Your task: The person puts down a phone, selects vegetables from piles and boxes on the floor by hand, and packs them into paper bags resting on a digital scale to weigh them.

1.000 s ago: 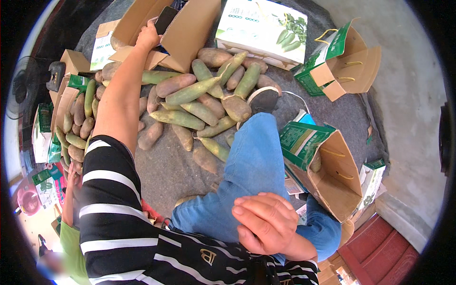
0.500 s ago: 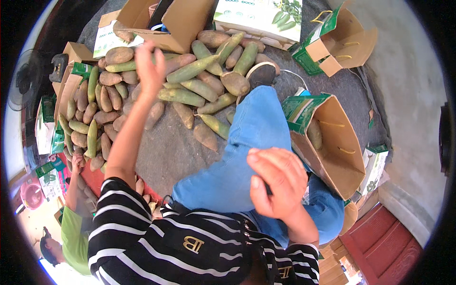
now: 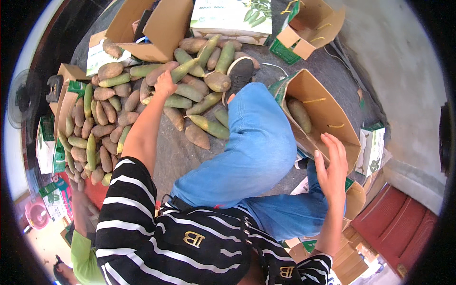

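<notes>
My left hand (image 3: pixel 165 84) reaches into the pile, its fingers closed around the near end of a long green radish (image 3: pixel 184 71). A muddy brown radish (image 3: pixel 159 72) lies against that hand on its far side. Several more green and soil-covered radishes surround it. Over on the right, my right hand (image 3: pixel 334 167) is open and empty, fingers spread, by the near edge of a cardboard carton (image 3: pixel 327 107). The carton lies tipped with its mouth toward me, yellow cord loops on its inner wall. Inside rests one brownish-green radish (image 3: pixel 299 115).
A large open carton (image 3: pixel 166 35) and a white box (image 3: pixel 232 19) stand beyond the pile. Another green carton (image 3: pixel 308 28) is at the far right. My shoe (image 3: pixel 240 73) borders the radishes. At lower left is another person's green sleeve (image 3: pixel 83 251).
My left hand has come down onto the pile and closed on a green radish. The right hand has moved right to the carton, its fingers opening out. My view has shifted slightly.
</notes>
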Tool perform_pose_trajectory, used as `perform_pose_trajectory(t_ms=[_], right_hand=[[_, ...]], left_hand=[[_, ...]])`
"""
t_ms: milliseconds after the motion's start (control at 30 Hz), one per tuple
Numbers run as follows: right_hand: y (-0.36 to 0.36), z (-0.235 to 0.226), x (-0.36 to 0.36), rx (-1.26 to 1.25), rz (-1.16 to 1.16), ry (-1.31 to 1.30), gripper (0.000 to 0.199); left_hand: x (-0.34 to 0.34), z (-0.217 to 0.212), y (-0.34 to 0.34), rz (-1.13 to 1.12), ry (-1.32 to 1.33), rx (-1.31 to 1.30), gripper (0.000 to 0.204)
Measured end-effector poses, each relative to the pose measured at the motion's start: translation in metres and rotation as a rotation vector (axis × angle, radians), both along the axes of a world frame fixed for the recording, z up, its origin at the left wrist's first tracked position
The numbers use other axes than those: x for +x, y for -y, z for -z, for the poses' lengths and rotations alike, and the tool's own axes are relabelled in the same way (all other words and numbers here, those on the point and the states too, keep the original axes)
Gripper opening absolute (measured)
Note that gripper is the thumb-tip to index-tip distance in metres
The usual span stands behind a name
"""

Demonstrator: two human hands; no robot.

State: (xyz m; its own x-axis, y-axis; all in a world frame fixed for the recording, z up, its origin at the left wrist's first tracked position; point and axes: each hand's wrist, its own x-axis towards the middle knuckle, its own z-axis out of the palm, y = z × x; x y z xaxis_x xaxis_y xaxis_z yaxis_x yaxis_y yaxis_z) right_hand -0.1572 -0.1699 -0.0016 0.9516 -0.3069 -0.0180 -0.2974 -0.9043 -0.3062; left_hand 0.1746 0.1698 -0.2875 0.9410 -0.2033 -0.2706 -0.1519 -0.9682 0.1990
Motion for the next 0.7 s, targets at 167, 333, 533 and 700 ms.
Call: perform_pose_trajectory(t_ms=[167,333,533,700], right_hand=[[0.036,0.035,-0.018,-0.106,-0.058,-0.227,0.043],[0.052,0.062,-0.028,-0.147,-0.109,-0.366,0.026],[0.054,0.072,-0.037,-0.137,-0.127,-0.279,0.015],[0.057,0.074,-0.042,-0.065,-0.059,-0.247,0.012]], left_hand=[[-0.016,-0.002,0.014,0.107,0.157,0.335,0.055],[-0.043,0.006,-0.002,-0.131,-0.018,-0.084,0.058],[-0.088,-0.013,0.007,-0.250,-0.172,-0.589,0.059],[-0.112,-0.131,0.086,0.169,0.085,-0.689,0.051]])
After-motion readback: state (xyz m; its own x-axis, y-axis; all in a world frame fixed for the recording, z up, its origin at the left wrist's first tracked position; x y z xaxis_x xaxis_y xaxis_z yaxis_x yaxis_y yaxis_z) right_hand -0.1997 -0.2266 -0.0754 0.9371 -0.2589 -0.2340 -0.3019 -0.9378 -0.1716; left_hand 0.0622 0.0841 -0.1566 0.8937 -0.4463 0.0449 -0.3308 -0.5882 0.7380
